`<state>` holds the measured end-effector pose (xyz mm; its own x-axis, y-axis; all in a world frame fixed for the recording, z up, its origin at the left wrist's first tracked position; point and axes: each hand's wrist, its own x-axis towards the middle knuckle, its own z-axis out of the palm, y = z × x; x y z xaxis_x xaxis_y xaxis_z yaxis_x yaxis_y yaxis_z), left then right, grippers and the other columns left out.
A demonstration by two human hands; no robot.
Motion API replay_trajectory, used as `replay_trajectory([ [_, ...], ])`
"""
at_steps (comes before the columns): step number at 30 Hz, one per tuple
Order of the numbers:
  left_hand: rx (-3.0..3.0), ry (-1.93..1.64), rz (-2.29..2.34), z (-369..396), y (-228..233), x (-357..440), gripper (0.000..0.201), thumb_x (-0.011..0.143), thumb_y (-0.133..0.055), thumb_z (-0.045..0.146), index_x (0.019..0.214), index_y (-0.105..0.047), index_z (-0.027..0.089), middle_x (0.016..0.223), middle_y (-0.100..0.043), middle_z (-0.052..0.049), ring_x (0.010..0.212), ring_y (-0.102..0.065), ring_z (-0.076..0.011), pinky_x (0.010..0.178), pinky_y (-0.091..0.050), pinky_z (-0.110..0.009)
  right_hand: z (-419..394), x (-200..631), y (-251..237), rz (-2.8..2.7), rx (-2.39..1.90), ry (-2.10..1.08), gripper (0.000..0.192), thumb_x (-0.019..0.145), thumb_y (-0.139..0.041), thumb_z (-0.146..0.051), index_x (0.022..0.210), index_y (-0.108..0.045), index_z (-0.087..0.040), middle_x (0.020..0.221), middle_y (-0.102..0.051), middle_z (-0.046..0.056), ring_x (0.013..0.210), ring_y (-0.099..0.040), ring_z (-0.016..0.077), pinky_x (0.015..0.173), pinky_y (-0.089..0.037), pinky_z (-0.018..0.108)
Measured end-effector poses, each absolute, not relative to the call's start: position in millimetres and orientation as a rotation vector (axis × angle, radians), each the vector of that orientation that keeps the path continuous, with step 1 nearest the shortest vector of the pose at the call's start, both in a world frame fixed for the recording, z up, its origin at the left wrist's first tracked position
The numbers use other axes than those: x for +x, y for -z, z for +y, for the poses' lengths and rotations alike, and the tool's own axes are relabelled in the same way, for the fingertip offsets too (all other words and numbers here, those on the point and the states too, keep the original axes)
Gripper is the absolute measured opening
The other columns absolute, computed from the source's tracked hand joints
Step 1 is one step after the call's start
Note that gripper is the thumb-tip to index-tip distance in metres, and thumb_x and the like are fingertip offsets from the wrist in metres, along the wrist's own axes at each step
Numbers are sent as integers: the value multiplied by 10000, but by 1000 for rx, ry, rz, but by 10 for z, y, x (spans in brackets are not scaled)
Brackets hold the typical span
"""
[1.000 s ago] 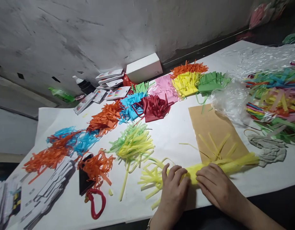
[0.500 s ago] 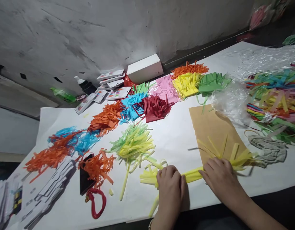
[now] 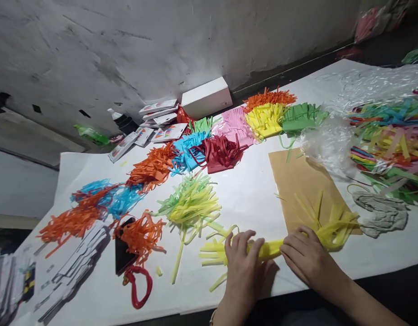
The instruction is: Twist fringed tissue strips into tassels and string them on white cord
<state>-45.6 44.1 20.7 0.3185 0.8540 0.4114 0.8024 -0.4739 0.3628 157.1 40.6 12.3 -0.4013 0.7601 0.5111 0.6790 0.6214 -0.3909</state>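
Head view: both hands are pressing down on a rolled yellow fringed paper strip point(image 3: 268, 248) lying near the front edge of the white paper-covered table point(image 3: 249, 199). Left hand point(image 3: 244, 265) is lying flat, fingers spread over the roll's left part. Right hand point(image 3: 305, 260) is resting on its right part, fingers loosely curled over it, not clenched. Roll's right fringe is fanning over a brown card sheet point(image 3: 297, 181). Piles of yellow-green paper fringe point(image 3: 190, 203) and orange paper fringe point(image 3: 141, 235) are sitting left, apart.
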Motion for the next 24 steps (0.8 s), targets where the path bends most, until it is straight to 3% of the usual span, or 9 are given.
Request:
replay_trajectory([
  [4, 2556, -888, 1395, 409, -183, -427, 210, 859, -651, 48, 865, -638, 257, 949, -701, 9, 952, -597, -204, 1096, -317, -492, 381, 1496, -147, -2204, -1107, -216, 226, 1032, -423, -161, 996, -645, -190, 880, -657, 42, 859, -583, 199, 960, -348, 418],
  [8, 2520, -858, 1363, 421, -158, -438, 186, 837, -718, 82, 809, -623, 240, 844, -687, 27, 852, -591, -175, 1041, -360, -444, 340, 1498, -81, -2242, -1094, -239, 330, 1024, -348, -95, 871, -621, -198, 799, -614, 20, 789, -555, 182, 953, -352, 406],
  [13, 2415, -819, 1335, 384, -242, -522, 136, 917, -638, 138, 816, -621, 227, 842, -695, 3, 820, -578, -193, 915, -386, -425, 309, 1782, 3, -2189, -1186, -187, 253, 1011, -421, -104, 943, -639, -212, 927, -649, 47, 917, -588, 205, 1002, -340, 430],
  [17, 2294, -803, 1460, 314, -248, -499, 192, 955, -497, 107, 840, -605, 218, 869, -662, -26, 830, -576, -206, 858, -382, -422, 329, 1842, 23, -2196, -1339, -65, 207, 1012, -461, -163, 882, -614, -217, 905, -636, 45, 877, -575, 214, 980, -339, 445],
  [21, 2320, -724, 1710, 338, -158, -412, 161, 877, -572, 110, 750, -556, 207, 852, -629, -32, 814, -568, -223, 851, -378, -445, 352, 1725, -26, -2128, -1525, 17, 223, 999, -461, -189, 803, -566, -203, 795, -596, 51, 822, -554, 246, 913, -349, 473],
  [24, 2397, -577, 1766, 398, -134, -386, 148, 817, -639, 104, 738, -564, 203, 848, -636, -26, 805, -580, -229, 837, -387, -444, 344, 1649, -78, -2100, -1526, 28, 158, 999, -489, -178, 897, -608, -194, 906, -645, 73, 909, -585, 252, 992, -328, 502],
])
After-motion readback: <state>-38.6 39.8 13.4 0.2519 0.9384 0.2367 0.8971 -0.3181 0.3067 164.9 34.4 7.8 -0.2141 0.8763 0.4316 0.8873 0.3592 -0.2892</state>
